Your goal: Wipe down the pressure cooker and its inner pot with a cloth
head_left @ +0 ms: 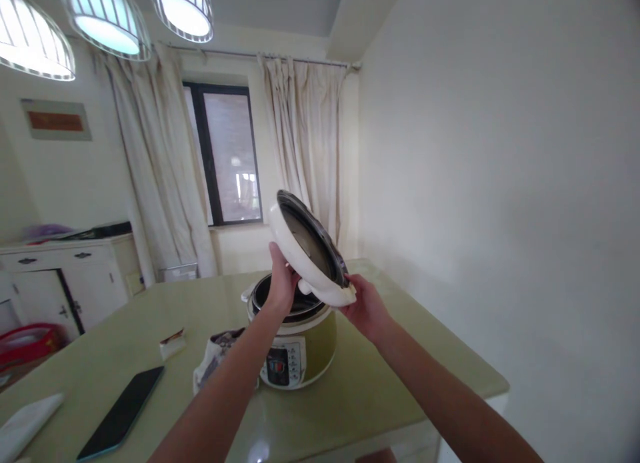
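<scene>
**Lid Held Tilted Above Open Cooker on Green Table**

A pale green table [410, 356] is filling the lower half of the view, standing against a plain cream wall [500, 183], with drawn curtains [305, 150] framing a dark window [227, 156] behind it and a white cabinet [65, 283] sitting off to the left. On the table, an olive-and-white electric cooker [305, 346] is standing open, its dark inner rim showing and its control panel facing the camera. Directly above it, two bare hands are holding the cooker's white lid [310, 250] clear of the pot, tilted steeply so its dark underside is facing up and to the right. The left hand [283, 283] is gripping the lid's lower left edge, thumb pressing against the outer shell. The right hand [367, 306] is pinching the lid's lower right rim, fingers curled beneath it. Just left of the cooker a crumpled bag [215, 356] is lying, with a dark phone [123, 413] nearer the table's front edge and a small wrapped packet [173, 343] beyond it.
</scene>
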Demonstrator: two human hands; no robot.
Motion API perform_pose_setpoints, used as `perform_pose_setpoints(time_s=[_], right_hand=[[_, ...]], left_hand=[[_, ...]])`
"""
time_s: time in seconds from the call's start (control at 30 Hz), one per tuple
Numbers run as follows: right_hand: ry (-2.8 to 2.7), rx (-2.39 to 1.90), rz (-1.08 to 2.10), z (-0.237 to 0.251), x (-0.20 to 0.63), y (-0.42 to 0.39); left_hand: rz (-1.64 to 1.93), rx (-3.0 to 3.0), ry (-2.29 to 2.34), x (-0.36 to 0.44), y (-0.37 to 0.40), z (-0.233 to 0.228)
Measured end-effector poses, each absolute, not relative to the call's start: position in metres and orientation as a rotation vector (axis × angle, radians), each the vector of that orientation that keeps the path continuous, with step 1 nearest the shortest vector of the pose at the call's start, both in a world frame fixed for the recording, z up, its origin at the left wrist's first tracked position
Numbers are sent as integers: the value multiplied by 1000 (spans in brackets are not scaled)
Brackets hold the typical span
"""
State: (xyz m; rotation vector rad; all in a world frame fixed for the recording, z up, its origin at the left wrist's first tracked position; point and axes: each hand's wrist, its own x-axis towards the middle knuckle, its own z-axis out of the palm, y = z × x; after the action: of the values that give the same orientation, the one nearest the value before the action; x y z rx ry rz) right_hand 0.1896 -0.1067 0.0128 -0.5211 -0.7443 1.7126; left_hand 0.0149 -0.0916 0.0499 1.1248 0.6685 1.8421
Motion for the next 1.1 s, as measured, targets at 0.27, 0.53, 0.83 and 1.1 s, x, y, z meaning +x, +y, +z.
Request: perform_pose_setpoints(time_s=[0.27,0.53,0.83,1.1], right_hand=[[-1080,-646,1823,15,170,-95],[-1315,-725,1304,22,209,-97],[-1476,-710,1146,15,217,-92],[-1510,-893,1049,-26,229,-64]], left_hand=[[2027,1711,1249,-30,-81,97],[1211,2595,2150,-47,-89,152],[695,2510,2377,-40,-67,128],[510,2330,2480,-42,-40,104]])
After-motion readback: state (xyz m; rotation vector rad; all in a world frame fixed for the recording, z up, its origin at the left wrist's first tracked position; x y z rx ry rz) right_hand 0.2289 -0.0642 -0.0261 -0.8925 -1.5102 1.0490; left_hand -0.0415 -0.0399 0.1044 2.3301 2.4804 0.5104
